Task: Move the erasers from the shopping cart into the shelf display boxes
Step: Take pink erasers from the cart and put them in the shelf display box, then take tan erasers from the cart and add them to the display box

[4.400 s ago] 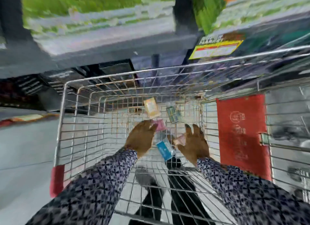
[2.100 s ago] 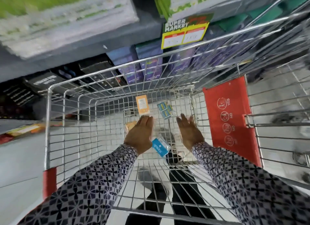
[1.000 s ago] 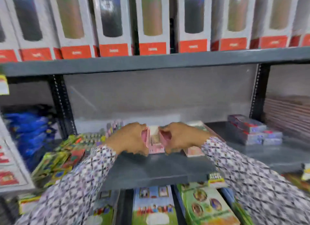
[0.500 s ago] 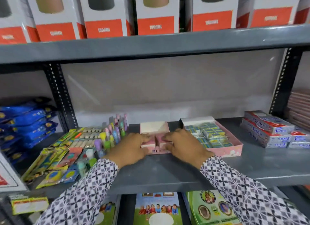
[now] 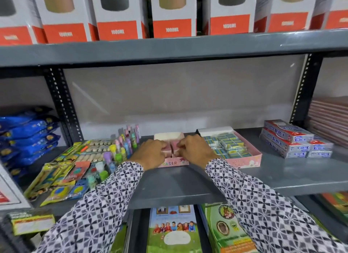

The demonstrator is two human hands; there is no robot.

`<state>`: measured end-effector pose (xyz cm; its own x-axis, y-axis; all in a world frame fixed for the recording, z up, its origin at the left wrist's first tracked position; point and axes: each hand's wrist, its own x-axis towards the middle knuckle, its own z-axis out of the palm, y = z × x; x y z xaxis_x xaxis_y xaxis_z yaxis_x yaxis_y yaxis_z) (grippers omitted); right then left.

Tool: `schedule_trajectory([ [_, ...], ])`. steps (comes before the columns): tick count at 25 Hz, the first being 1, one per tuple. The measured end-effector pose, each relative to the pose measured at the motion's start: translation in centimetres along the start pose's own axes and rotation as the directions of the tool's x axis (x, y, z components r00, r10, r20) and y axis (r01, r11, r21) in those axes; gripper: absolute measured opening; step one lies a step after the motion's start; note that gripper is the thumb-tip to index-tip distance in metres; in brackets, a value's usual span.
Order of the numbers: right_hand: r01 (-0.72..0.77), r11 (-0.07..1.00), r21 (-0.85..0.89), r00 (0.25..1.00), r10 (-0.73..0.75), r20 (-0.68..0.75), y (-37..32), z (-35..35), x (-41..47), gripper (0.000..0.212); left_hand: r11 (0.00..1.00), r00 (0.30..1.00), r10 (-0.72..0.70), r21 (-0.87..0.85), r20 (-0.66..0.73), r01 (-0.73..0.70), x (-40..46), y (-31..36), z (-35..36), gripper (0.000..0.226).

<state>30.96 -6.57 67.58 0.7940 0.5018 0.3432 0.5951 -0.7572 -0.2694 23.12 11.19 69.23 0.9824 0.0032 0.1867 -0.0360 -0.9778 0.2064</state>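
A small pink display box (image 5: 173, 163) marked "ERASER" stands in the middle of the grey shelf (image 5: 188, 194). Both hands hover over it. My left hand (image 5: 150, 152) and my right hand (image 5: 195, 151) have their fingers curled on pink erasers (image 5: 171, 149) that sit low inside the box, side by side. The hands hide most of the box's inside. Touching its right side, a larger pink display box (image 5: 244, 161) holds several blue-green wrapped erasers (image 5: 227, 145). The shopping cart is out of view.
Upright coloured tubes (image 5: 124, 145) and flat stationery packs (image 5: 62, 175) lie left of the box. Red-and-silver cartons (image 5: 293, 141) are stacked at the right. Blue packets (image 5: 26, 132) fill the far left bay. Bottle cartons (image 5: 171, 13) line the shelf above, books (image 5: 173, 230) the one below.
Both hands left the cart with pink erasers, rose to the shelf and lowered them into the small pink box. Since half a second ago they have barely shifted.
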Motion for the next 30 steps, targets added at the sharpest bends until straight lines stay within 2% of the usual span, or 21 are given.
schedule_trajectory([
  [3,0.059,0.998,0.028,0.982,-0.053,-0.184,-0.2,-0.5,-5.4,0.039,0.994,0.987,0.070,-0.074,-0.144,-0.082,-4.2,0.4,0.1,0.051],
  [5,0.116,0.992,0.041,0.938,-0.095,-0.334,-0.9,0.3,-12.6,0.054,0.986,0.948,0.133,-0.061,-0.289,-0.157,-10.0,1.2,2.3,0.061],
  [7,0.166,0.982,0.087,0.915,-0.120,-0.386,-2.1,2.6,-21.1,0.056,0.974,0.937,0.124,-0.141,-0.326,-0.178,-17.0,2.6,6.4,0.067],
  [9,0.170,0.978,0.120,0.953,-0.133,-0.271,-2.3,6.6,-28.5,0.053,0.958,0.964,0.109,-0.234,-0.241,-0.166,-22.8,3.0,12.2,0.069],
  [11,0.091,0.986,0.139,0.996,-0.090,-0.015,-1.5,11.1,-33.1,0.059,0.960,0.991,0.101,-0.253,-0.083,-0.119,-26.2,2.8,18.2,0.071],
  [12,0.038,0.991,0.129,0.992,-0.054,0.118,-0.7,13.2,-34.3,0.063,0.962,0.997,0.077,-0.264,0.008,-0.072,-27.2,2.5,21.2,0.071],
  [15,-0.156,0.984,0.085,0.904,0.108,0.413,3.3,20.0,-36.9,0.069,0.930,0.960,-0.053,-0.337,0.275,0.148,-29.2,0.6,30.5,0.072],
  [17,-0.264,0.963,0.061,0.823,0.191,0.535,6.3,25.1,-39.4,0.068,0.889,0.906,-0.124,-0.361,0.404,0.282,-30.9,-0.6,36.6,0.070],
  [21,-0.402,0.915,0.019,0.649,0.270,0.712,9.1,34.5,-46.3,0.061,0.858,0.750,-0.231,-0.233,0.620,0.457,-34.8,-1.9,46.6,0.061],
  [24,-0.340,0.940,0.013,0.513,0.174,0.841,9.9,41.8,-50.9,0.057,0.867,0.654,-0.213,-0.168,0.725,0.469,-37.0,-2.7,53.7,0.066],
  [26,-0.300,0.952,0.067,0.448,0.079,0.890,10.2,46.5,-53.2,0.058,0.903,0.647,-0.194,-0.123,0.737,0.411,-37.9,-3.5,58.2,0.070],
  [28,-0.264,0.960,0.094,0.468,0.042,0.883,10.3,50.1,-53.5,0.061,0.939,0.648,-0.181,-0.066,0.740,0.338,-38.1,-4.0,61.9,0.081],
  [30,-0.296,0.953,0.061,0.563,0.122,0.818,10.2,52.2,-52.4,0.067,0.961,0.646,-0.174,-0.016,0.744,0.277,-38.2,-4.3,64.6,0.094],
])
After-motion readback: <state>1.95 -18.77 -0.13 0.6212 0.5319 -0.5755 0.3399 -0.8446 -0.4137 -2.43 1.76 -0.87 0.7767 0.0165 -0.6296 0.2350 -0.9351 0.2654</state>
